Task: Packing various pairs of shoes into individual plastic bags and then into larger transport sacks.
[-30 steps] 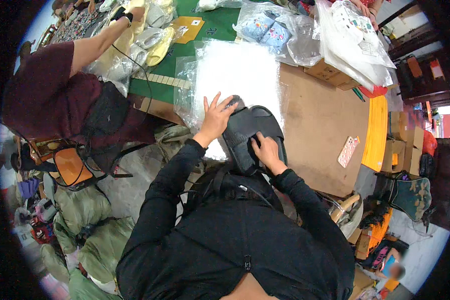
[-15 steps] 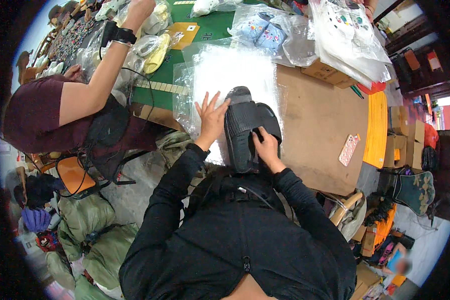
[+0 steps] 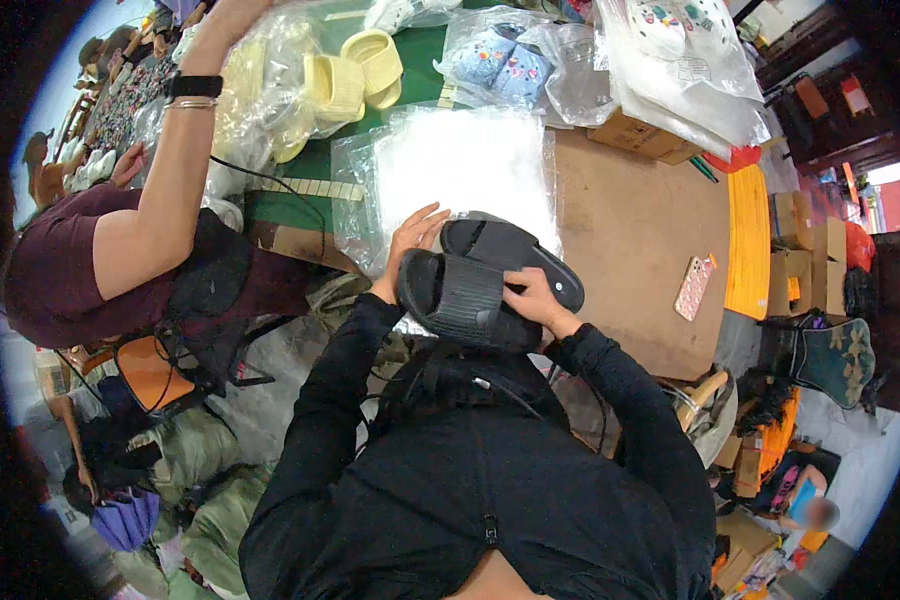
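Observation:
A pair of black slides lies close to my body, one slide (image 3: 460,300) overlapping the other slide (image 3: 540,255). My right hand (image 3: 538,300) is closed on them, its fingers bent at the edge of a ribbed strap. Beside the toe end of the nearer slide is my left hand (image 3: 415,242), its fingers stretched out over the clear bags. Its thumb is hidden. Under and beyond the slides lies a stack of clear plastic bags (image 3: 460,150), bright with glare.
At left a co-worker's arm (image 3: 160,200) reaches over the green mat, near pale yellow slides (image 3: 373,65). Bagged blue clogs (image 3: 515,68) and a cardboard box (image 3: 640,135) stand at the back. A phone (image 3: 694,288) lies right, beside a yellow stack (image 3: 747,240).
The slides have turned and shifted left. My left hand's fingers have drawn together beside them. The co-worker's arm has moved left, and yellow slides now show on the mat.

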Motion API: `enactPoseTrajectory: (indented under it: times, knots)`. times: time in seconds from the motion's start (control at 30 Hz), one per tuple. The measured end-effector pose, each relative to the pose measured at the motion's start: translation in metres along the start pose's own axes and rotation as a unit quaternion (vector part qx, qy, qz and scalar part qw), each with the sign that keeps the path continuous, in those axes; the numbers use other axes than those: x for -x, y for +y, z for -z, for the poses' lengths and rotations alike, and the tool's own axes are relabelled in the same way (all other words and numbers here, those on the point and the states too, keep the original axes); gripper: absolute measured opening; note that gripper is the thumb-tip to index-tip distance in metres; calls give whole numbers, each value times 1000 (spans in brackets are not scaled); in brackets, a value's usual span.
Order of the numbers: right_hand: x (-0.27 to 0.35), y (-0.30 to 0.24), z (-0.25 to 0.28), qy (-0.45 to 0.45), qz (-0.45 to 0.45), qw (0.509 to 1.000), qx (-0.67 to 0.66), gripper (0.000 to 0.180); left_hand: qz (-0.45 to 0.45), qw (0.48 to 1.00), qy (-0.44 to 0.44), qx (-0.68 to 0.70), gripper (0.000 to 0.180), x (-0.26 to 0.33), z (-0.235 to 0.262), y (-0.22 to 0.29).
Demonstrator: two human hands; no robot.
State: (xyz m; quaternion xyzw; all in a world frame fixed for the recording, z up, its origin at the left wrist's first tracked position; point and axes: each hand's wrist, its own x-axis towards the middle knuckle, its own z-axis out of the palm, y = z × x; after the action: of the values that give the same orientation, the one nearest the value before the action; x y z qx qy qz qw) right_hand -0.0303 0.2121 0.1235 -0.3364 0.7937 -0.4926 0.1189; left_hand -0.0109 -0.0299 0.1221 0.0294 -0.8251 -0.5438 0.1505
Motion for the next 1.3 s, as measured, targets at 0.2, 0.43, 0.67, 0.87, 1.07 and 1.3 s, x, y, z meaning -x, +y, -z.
enactPoseTrajectory:
  times: [0.2, 0.43, 0.67, 0.87, 1.07, 1.3]
  knots:
    - [14, 25, 1, 65, -90, 990, 84, 17, -39, 996, -7, -75, 29, -4, 2, 1]
    - [9, 5, -12, 62, -154, 975, 148, 31, -102, 961, 104, -234, 19, -3, 16, -22]
    - [11, -6, -19, 93, -142, 969, 177, 36, -163, 935, 37, -314, 19, -1, -10, 19]
    - [11, -2, -26, 101, -118, 971, 183, 37, -139, 974, 26, -176, 18, -2, -25, 21]
    - [-11, -3, -29, 93, -161, 971, 147, 41, -137, 982, -8, -128, 15, 2, -16, 22]
    - [-23, 0, -43, 186, -87, 971, 122, 39, -20, 970, 244, -2, 72, 6, -22, 42]
